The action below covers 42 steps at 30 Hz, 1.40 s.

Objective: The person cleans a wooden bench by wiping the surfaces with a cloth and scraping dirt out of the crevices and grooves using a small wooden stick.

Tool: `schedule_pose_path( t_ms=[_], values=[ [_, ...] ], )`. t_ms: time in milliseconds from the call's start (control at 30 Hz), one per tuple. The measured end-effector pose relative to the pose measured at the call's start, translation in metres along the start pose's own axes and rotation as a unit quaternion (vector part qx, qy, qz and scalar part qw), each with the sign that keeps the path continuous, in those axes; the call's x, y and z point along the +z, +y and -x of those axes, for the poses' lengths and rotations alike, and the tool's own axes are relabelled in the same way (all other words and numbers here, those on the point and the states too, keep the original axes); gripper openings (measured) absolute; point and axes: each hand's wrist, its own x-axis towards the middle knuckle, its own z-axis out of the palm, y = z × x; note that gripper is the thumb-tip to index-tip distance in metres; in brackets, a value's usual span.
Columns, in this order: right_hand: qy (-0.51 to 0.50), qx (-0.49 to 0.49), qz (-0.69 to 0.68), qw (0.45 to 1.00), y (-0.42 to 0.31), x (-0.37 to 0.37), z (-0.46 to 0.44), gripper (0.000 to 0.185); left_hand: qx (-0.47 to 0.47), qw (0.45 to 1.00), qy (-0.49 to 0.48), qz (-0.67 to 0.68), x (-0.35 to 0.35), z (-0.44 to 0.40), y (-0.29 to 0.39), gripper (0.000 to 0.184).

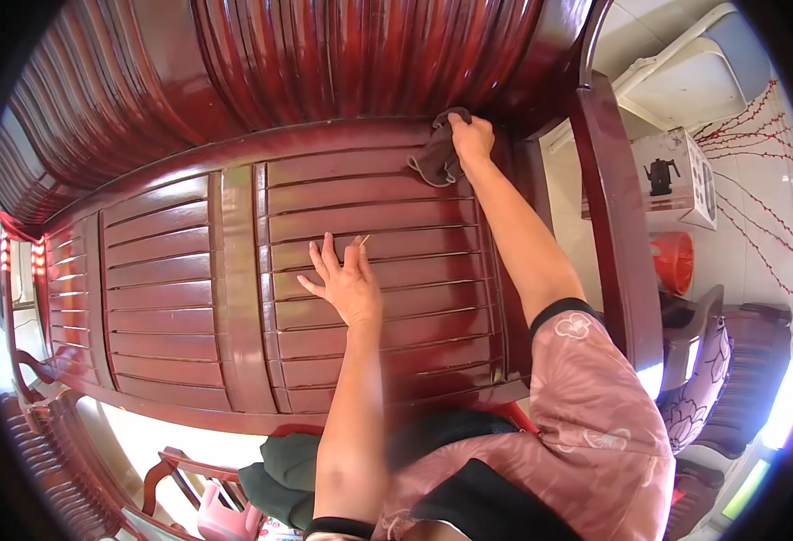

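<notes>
My right hand (473,140) grips a dark brown cloth (436,160) against the slatted seat of a reddish-brown wooden bench (171,221), at the far right corner where the seat meets the backrest. Part of the cloth hangs loose to the left of my fingers. Over the middle of the right seat panel is my left hand (350,284). Its thumb and forefinger are pinched on a thin yellowish stick (365,241), too small to name surely, while the other fingers spread apart. Whether this hand touches the slats I cannot tell.
The bench's ribbed backrest (324,63) rises behind the seat, and a thick armrest (615,225) bounds the right side. Beyond it stand a printed box (676,180), a red bin (673,261) and a folded white chair (690,81). A pink stool (225,514) is at lower left.
</notes>
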Motion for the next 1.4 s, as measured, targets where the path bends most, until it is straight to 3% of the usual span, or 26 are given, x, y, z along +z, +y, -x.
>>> schedule_pose_path(
  t_ms=[200,267,333,433,533,767,800,867,1100,1200,1300,1400],
  values=[
    [0.074,0.000,0.083,0.994,-0.003,-0.002,0.002,0.044,0.005,1.000,-0.010,0.017,-0.010,0.000,0.004,0.018],
    [0.149,0.169,0.001,0.974,0.004,0.000,0.003,0.044,0.001,1.000,-0.015,0.007,-0.007,-0.001,0.004,0.019],
    [0.126,0.102,-0.062,0.985,0.014,-0.001,0.008,0.041,-0.001,1.000,-0.011,0.005,-0.004,0.000,0.000,0.018],
    [0.034,0.089,-0.213,0.972,0.028,0.002,0.008,0.036,0.007,1.000,0.004,0.018,-0.003,0.001,0.000,0.016],
    [0.014,0.089,-0.208,0.974,0.033,0.029,-0.010,0.037,0.009,1.000,0.005,0.021,-0.002,0.001,0.000,0.015],
    [0.140,0.118,-0.129,0.975,-0.020,0.023,0.019,0.037,0.004,0.999,-0.011,0.029,-0.007,0.000,0.000,0.016],
    [0.191,0.144,-0.155,0.959,-0.018,0.036,0.015,0.041,0.004,0.999,-0.011,0.033,-0.007,0.000,0.000,0.016],
    [0.254,0.287,-0.234,0.893,-0.017,0.033,0.011,0.042,0.002,0.999,-0.008,0.036,-0.007,0.000,0.000,0.016],
    [0.168,0.171,-0.251,0.938,0.017,0.008,0.026,0.038,-0.001,0.999,-0.034,0.029,-0.009,0.000,0.001,0.020],
    [0.146,0.175,-0.310,0.923,0.024,0.010,0.010,0.037,-0.005,0.999,-0.042,0.029,-0.013,-0.001,0.003,0.020],
    [0.063,0.080,-0.308,0.946,0.026,0.002,-0.009,0.057,-0.005,0.999,-0.038,0.029,-0.011,-0.001,0.002,0.020],
    [0.134,0.157,-0.258,0.944,0.027,0.006,-0.017,0.049,0.000,0.999,-0.032,0.026,-0.010,-0.001,0.001,0.020]
  ],
)
